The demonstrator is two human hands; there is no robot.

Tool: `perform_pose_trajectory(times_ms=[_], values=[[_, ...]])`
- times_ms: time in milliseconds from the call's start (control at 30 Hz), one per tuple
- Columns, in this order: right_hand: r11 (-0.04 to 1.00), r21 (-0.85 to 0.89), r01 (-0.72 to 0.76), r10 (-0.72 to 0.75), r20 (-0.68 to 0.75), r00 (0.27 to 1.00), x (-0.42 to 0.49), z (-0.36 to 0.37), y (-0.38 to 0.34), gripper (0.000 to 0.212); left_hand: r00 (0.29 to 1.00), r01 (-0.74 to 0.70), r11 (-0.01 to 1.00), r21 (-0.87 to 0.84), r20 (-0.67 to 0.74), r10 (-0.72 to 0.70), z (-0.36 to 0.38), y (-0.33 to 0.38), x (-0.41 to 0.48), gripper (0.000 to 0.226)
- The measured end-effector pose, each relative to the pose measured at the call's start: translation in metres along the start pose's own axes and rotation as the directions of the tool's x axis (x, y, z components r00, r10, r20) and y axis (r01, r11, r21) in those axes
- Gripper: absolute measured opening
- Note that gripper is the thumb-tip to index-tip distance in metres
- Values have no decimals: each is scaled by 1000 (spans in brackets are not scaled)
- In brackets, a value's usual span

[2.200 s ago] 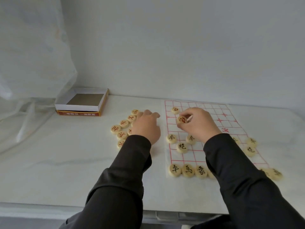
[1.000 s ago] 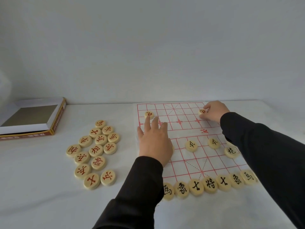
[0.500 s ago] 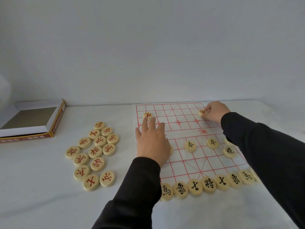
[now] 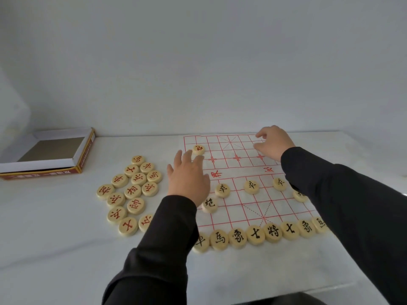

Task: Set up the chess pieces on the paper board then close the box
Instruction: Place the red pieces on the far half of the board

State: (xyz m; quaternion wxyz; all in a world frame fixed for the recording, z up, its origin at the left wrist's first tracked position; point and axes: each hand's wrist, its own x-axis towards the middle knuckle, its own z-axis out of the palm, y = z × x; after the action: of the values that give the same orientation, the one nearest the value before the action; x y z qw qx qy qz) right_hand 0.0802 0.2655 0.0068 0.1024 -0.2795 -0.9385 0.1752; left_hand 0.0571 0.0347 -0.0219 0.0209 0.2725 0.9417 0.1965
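Observation:
The paper board (image 4: 240, 170) with its red grid lies on the white table. My left hand (image 4: 188, 179) rests flat on the board's left side, fingers spread, just below a lone red piece (image 4: 198, 149). My right hand (image 4: 274, 143) hovers over the far right corner with loosely curled fingers and nothing visible between thumb and forefinger. A row of black pieces (image 4: 255, 234) lines the near edge. Three black soldiers (image 4: 251, 187) and a black cannon (image 4: 209, 203) stand further up. Several red pieces (image 4: 132, 191) are clustered left of the board.
The open cardboard box (image 4: 84, 154) sits at the far left of the table, near the wall. A pale wall rises right behind the table. The table's front edge runs below my sleeves.
My right hand has let go of the red piece it pinched at the far right, which is now hidden under it. My left hand stayed flat on the board.

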Motion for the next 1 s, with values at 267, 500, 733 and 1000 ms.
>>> perform_pose_trajectory(times_ms=[267,500,733,1000], values=[[949,270,164,-166,-15,986,-65,20,-85,27,990,143,990,-14,14,-143,-23,-31,-29,52],[775,622,115,-155,10,988,-107,45,-151,25,956,292,953,-82,16,-291,-38,-54,-54,54],[720,684,114,-163,7,987,-113,59,-160,23,940,338,941,21,35,-339,-72,-89,-54,52],[810,558,179,-307,144,941,-93,71,-171,34,862,413,898,152,252,-440,-95,-130,-55,71]])
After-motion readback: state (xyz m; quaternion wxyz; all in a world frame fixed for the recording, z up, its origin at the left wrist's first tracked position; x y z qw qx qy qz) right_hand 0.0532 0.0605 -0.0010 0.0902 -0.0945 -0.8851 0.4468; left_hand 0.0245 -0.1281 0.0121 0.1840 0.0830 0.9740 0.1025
